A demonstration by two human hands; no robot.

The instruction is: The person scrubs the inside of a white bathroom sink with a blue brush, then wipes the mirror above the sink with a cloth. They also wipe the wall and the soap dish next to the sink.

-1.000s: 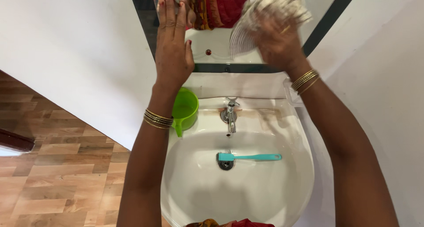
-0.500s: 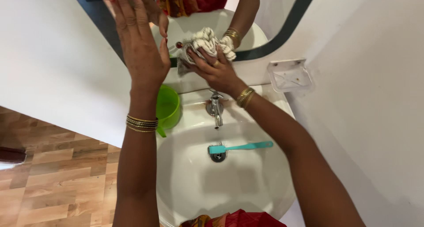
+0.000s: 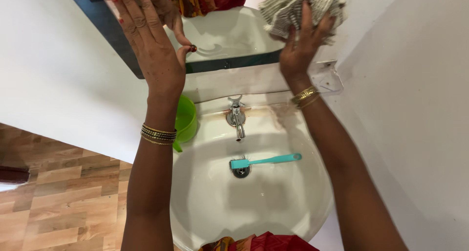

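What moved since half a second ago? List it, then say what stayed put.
The right hand swept the striped cloth from the mirror's lower middle, just above the tap, up to its top right corner, still gripping it. The left hand stayed flat against the mirror's left side. The teal brush still lies across the sink drain, and the green mug sits on the sink's left edge.

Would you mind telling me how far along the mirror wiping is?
In hand: the right hand presses a striped cloth to the mirror; the left hand lies flat on it. Done: cannot tell. Left: brownish stains behind the tap; a teal brush lies in the basin.
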